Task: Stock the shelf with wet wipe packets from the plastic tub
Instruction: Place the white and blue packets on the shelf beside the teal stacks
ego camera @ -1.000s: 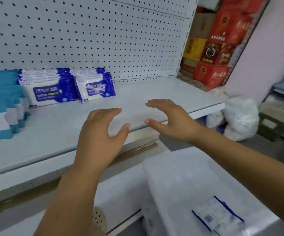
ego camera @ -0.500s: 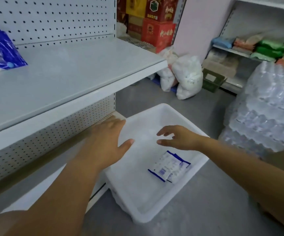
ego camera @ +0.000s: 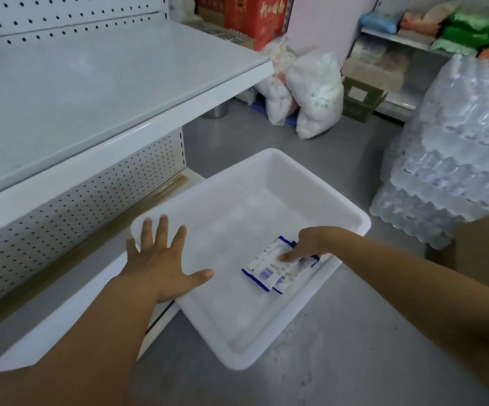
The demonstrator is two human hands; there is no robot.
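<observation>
A white plastic tub [ego camera: 278, 156] sits on the grey floor beside the shelf unit. Two white and blue wet wipe packets [ego camera: 265, 269] lie stacked at its right side, the rest of its bottom bare. My right hand [ego camera: 310, 241] reaches into the tub and pinches the packets at their far right end, thumb on top, fingers hidden behind them. My left hand [ego camera: 161, 262] hovers flat with fingers spread over the tub's left rim, holding nothing. The white shelf [ego camera: 91, 83] runs along the upper left, its visible part bare.
Stacked packs of water bottles [ego camera: 457, 142] stand right of the tub, with a brown box [ego camera: 486, 247] nearer me. White sacks [ego camera: 316, 92] and red cartons [ego camera: 255, 16] sit past the shelf end. The lower shelf base [ego camera: 61, 312] lies beside the tub.
My view swung from the shelf down to the tub. Both hands dropped from above the shelf; the right one went into the tub and took hold of the packets.
</observation>
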